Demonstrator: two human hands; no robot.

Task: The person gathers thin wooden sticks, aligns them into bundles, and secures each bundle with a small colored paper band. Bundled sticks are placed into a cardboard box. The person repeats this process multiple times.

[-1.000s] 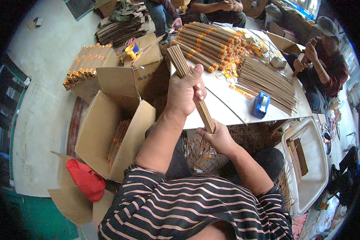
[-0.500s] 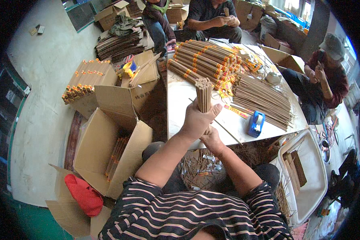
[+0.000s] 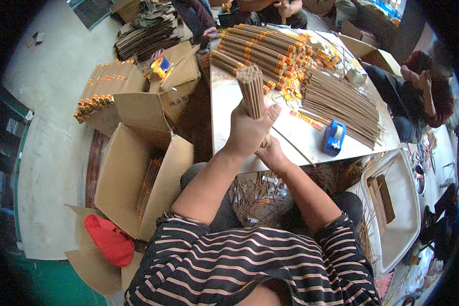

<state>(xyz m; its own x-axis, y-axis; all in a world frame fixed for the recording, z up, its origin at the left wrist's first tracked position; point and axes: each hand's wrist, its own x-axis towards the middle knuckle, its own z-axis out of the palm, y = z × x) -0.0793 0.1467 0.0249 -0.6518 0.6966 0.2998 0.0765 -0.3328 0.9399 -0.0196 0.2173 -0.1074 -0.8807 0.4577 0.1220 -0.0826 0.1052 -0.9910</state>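
Observation:
My left hand (image 3: 246,131) is wrapped round an upright bundle of brown incense sticks (image 3: 251,89), its top leaning slightly left above the near edge of the white table (image 3: 224,109). Just below, my right hand (image 3: 272,154) is closed round the bundle's lower end, partly hidden behind the left hand and wrist. Loose incense sticks (image 3: 341,104) lie in a wide row to the right. Beyond my hands, finished-looking bundles with red and yellow bands (image 3: 260,46) are stacked. A blue tape dispenser (image 3: 334,137) and a red-yellow paper strip (image 3: 307,120) lie right of my hands.
An open carton (image 3: 120,176) holding banded bundles stands at my left, with a red cloth (image 3: 108,239) beside it. Further off are a stack of banded bundles (image 3: 107,89) and a yellow-blue tape roll (image 3: 160,66). A white tub (image 3: 400,219) stands at right. Other people sit around the table.
The bundle's top has tipped left, and both hands remain closed round it. My view has shifted, so the table sits higher. The far person's hands now hold an upright stick-like thing lower down.

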